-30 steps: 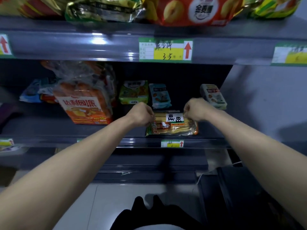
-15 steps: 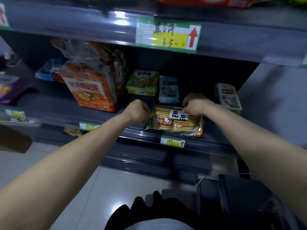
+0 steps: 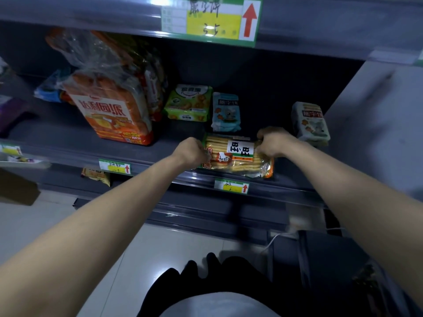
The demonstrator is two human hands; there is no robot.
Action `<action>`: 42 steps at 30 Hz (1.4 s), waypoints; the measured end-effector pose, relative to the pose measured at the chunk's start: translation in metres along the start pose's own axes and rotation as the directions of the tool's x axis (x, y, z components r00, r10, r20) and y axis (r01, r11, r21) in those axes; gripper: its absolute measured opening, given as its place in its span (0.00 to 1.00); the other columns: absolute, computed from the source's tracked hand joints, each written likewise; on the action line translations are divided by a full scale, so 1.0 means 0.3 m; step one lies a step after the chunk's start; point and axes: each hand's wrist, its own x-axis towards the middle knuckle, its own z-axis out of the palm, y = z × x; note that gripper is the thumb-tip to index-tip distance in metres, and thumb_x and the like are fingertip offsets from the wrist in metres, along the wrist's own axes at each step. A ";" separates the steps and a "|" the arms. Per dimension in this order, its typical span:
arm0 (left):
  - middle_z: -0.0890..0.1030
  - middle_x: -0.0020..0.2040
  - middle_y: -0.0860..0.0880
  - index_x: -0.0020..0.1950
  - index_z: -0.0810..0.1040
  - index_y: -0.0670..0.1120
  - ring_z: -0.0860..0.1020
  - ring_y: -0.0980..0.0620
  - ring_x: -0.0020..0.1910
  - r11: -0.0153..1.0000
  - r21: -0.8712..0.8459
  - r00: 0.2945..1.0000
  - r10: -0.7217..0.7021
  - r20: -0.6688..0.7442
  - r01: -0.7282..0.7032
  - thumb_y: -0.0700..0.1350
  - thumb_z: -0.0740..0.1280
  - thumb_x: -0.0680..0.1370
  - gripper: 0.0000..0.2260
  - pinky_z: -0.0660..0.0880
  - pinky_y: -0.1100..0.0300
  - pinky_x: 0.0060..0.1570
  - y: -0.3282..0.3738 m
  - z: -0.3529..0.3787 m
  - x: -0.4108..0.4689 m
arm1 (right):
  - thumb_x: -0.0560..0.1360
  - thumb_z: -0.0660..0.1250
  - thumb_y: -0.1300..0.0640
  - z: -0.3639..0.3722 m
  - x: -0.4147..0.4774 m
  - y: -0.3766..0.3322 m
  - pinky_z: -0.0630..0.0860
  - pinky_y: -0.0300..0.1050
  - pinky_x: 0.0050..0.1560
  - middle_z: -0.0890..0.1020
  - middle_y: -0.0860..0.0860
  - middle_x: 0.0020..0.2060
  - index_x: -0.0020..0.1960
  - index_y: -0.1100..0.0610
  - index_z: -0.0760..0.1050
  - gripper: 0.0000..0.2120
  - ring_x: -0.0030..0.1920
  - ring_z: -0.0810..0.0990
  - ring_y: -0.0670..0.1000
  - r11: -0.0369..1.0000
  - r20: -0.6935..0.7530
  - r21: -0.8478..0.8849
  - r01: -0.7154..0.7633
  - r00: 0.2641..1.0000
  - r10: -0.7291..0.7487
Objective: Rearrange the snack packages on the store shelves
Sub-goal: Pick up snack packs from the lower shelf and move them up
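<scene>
Two hands grip one clear rice cracker pack [image 3: 238,155] by its ends: the left hand [image 3: 191,151] pinches the left end, the right hand [image 3: 272,141] the right end. It lies flat at the shelf's front lip [image 3: 146,160], probably being squared above its price tag [image 3: 231,186]. Beyond the hands stand a green biscuit pack [image 3: 188,102] and a pale blue pack [image 3: 225,112].

Clear cracker pack [image 3: 238,156] — flat, at shelf [image 3: 142,145] front edge
</scene>
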 end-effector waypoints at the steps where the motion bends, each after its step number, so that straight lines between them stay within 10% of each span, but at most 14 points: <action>1: 0.73 0.37 0.42 0.38 0.74 0.39 0.70 0.48 0.38 1.000 0.009 1.000 -0.023 0.004 0.023 0.43 0.70 0.74 0.10 0.66 0.58 0.40 -0.008 0.005 0.008 | 0.78 0.63 0.55 0.005 -0.004 0.006 0.71 0.46 0.63 0.72 0.58 0.67 0.71 0.59 0.65 0.23 0.64 0.72 0.57 1.000 0.017 0.015 -0.022 1.000 0.022; 5: 0.70 0.36 0.49 0.32 0.62 0.48 0.70 0.48 0.43 0.991 -0.088 0.994 -0.103 0.024 0.105 0.45 0.71 0.74 0.20 0.68 0.56 0.45 -0.020 0.015 0.025 | 0.79 0.62 0.51 0.033 -0.023 0.019 0.71 0.44 0.60 0.73 0.60 0.66 0.70 0.65 0.67 0.24 0.64 0.73 0.57 0.990 0.084 0.090 -0.105 0.992 0.098; 11: 0.75 0.46 0.40 0.39 0.72 0.41 0.74 0.45 0.41 0.929 -0.315 0.981 -0.191 0.044 0.195 0.41 0.73 0.72 0.10 0.73 0.56 0.44 -0.011 0.015 0.043 | 0.75 0.68 0.51 0.049 -0.008 0.020 0.71 0.48 0.63 0.75 0.59 0.61 0.64 0.65 0.72 0.23 0.61 0.74 0.58 0.940 0.082 0.250 -0.233 0.972 0.220; 14: 0.73 0.59 0.40 0.56 0.74 0.36 0.77 0.45 0.48 0.940 -0.246 0.970 -0.243 0.010 0.238 0.45 0.73 0.72 0.18 0.77 0.55 0.54 -0.018 0.030 0.048 | 0.74 0.70 0.59 0.074 -0.006 0.027 0.74 0.43 0.38 0.78 0.59 0.53 0.48 0.63 0.76 0.07 0.45 0.78 0.54 0.792 0.184 0.512 -0.332 0.943 0.277; 17: 0.76 0.39 0.44 0.39 0.73 0.40 0.74 0.50 0.33 0.925 -0.298 0.972 -0.227 0.068 0.237 0.42 0.73 0.73 0.10 0.74 0.61 0.33 -0.014 0.016 0.038 | 0.72 0.71 0.63 0.085 -0.024 0.035 0.71 0.43 0.33 0.79 0.61 0.53 0.48 0.65 0.75 0.08 0.44 0.77 0.54 0.679 0.205 0.628 -0.380 0.923 0.327; 20: 0.73 0.30 0.45 0.33 0.72 0.40 0.70 0.51 0.26 0.906 -0.354 0.972 -0.229 0.049 0.232 0.39 0.72 0.72 0.12 0.68 0.64 0.20 -0.009 -0.003 0.010 | 0.71 0.72 0.67 0.068 -0.047 0.028 0.76 0.47 0.49 0.77 0.62 0.59 0.63 0.69 0.71 0.22 0.57 0.78 0.58 0.564 0.176 0.743 -0.361 0.918 0.355; 25: 0.82 0.48 0.41 0.42 0.76 0.42 0.79 0.46 0.42 0.873 -0.455 0.984 -0.171 0.046 0.173 0.41 0.72 0.73 0.06 0.77 0.56 0.37 -0.013 -0.007 -0.010 | 0.72 0.70 0.64 0.008 -0.097 0.013 0.78 0.50 0.41 0.79 0.56 0.47 0.51 0.59 0.73 0.10 0.41 0.78 0.52 0.433 0.218 0.837 -0.336 0.929 0.299; 32: 0.73 0.63 0.42 0.67 0.57 0.44 0.76 0.44 0.56 0.804 -0.581 0.991 -0.119 0.057 0.130 0.41 0.73 0.72 0.31 0.78 0.53 0.40 -0.012 -0.067 -0.063 | 0.71 0.68 0.71 -0.050 -0.176 -0.025 0.81 0.41 0.34 0.79 0.56 0.55 0.72 0.52 0.64 0.34 0.43 0.81 0.52 0.309 0.012 0.946 -0.094 0.966 0.259; 36: 0.56 0.73 0.39 0.75 0.51 0.48 0.62 0.38 0.70 0.989 -0.137 0.993 -0.066 -0.099 0.053 0.51 0.75 0.70 0.42 0.67 0.47 0.65 0.007 -0.107 -0.068 | 0.70 0.68 0.72 -0.084 -0.217 -0.067 0.79 0.36 0.29 0.78 0.54 0.51 0.72 0.55 0.65 0.33 0.43 0.80 0.52 0.328 -0.120 0.944 0.013 0.944 0.307; 42: 0.74 0.65 0.44 0.74 0.60 0.41 0.75 0.47 0.59 0.898 -0.433 0.990 0.121 0.073 -0.078 0.37 0.72 0.72 0.33 0.70 0.60 0.54 0.023 -0.152 -0.062 | 0.69 0.71 0.72 -0.063 -0.242 -0.104 0.80 0.39 0.48 0.77 0.54 0.57 0.71 0.60 0.66 0.33 0.51 0.77 0.51 0.325 -0.348 0.915 0.239 0.876 0.334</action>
